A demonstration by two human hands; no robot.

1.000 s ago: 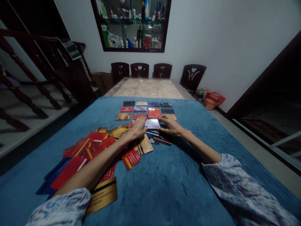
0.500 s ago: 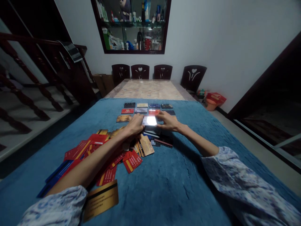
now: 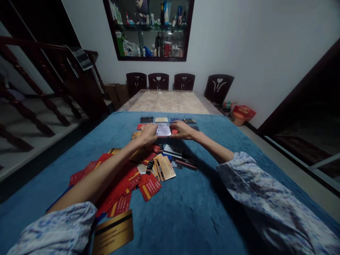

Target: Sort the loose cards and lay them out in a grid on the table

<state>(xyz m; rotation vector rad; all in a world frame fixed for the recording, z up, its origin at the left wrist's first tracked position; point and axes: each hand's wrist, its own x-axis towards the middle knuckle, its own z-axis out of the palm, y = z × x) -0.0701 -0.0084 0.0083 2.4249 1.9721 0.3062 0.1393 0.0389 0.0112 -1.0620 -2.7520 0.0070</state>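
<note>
A pale silver card (image 3: 163,130) is gripped by its two short edges between my hands, over the middle of the laid-out rows. My left hand (image 3: 148,134) pinches its left edge, and my right hand (image 3: 183,130) pinches the right one. Beyond them lies the back row: a black card (image 3: 146,119), a cream card (image 3: 161,120), a blue card and a dark card (image 3: 189,121). Red cards and a gold card (image 3: 135,135) show partly around my fingers. Below my left forearm spreads a loose heap of red cards (image 3: 150,187) and tan cards (image 3: 165,166).
A blue cloth (image 3: 183,212) covers the near part of the table, with bare marble-patterned tabletop (image 3: 170,101) behind. Near my left sleeve lies a gold card (image 3: 114,232). White and black cards (image 3: 186,163) lie right of the heap. Dark chairs (image 3: 158,81) stand at the far end.
Both hands have moved the silver card away from me and slightly left. The bright glare on it is gone, and the white and black cards beneath are more exposed.
</note>
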